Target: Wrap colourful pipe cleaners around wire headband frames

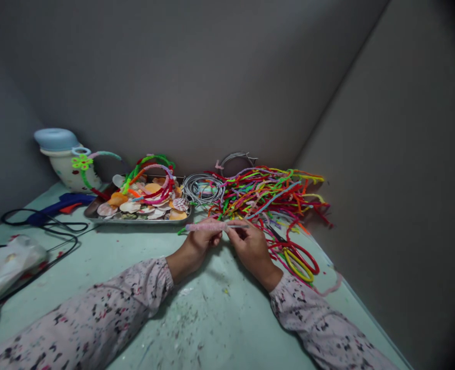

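Above the middle of the table, my left hand is closed round a thin rod wrapped in pink fuzzy pipe cleaner. A green tip pokes out at its left end. My right hand pinches the right end, where a narrow greyish length shows. What the core is made of I cannot tell. Right behind my hands lie coils of grey wire and a big heap of coloured pipe cleaners. Beside my right hand are scissors with red and yellow handles.
A metal tray of seashells holds pipe-cleaner rings on top. Left of it are a blue glue gun, its black cord, a blue-lidded bottle and a white plastic bag. Grey walls enclose the table.
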Motion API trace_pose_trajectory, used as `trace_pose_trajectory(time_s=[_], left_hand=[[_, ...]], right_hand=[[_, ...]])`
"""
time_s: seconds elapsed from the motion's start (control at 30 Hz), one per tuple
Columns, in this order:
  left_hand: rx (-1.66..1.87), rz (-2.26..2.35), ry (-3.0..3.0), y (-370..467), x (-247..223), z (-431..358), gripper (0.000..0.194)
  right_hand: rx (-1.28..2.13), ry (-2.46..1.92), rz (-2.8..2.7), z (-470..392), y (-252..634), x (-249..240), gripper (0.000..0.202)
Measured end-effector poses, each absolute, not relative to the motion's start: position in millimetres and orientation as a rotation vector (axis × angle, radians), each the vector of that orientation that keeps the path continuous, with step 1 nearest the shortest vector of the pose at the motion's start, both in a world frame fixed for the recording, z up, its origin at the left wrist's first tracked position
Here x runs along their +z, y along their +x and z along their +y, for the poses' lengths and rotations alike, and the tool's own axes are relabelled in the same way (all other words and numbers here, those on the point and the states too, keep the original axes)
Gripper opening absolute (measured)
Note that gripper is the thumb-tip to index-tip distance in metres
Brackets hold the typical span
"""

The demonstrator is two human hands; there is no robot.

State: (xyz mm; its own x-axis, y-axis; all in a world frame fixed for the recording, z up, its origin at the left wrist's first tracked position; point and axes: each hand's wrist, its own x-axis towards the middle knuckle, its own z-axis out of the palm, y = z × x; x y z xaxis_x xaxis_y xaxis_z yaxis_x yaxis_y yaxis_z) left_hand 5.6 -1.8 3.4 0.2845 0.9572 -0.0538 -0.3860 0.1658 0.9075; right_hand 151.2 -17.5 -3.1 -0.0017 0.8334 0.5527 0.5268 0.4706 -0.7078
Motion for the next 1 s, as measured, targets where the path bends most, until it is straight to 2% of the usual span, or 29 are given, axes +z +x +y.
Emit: trace_pose_trajectory(time_s=[1.0], left_hand=[[1.14,0.804,0.949,7.6,-0.8,-0.3,0.018]], right_hand=[[0.301,-1.235,-1.729,-18.3,154.1,-7.2,0.013]])
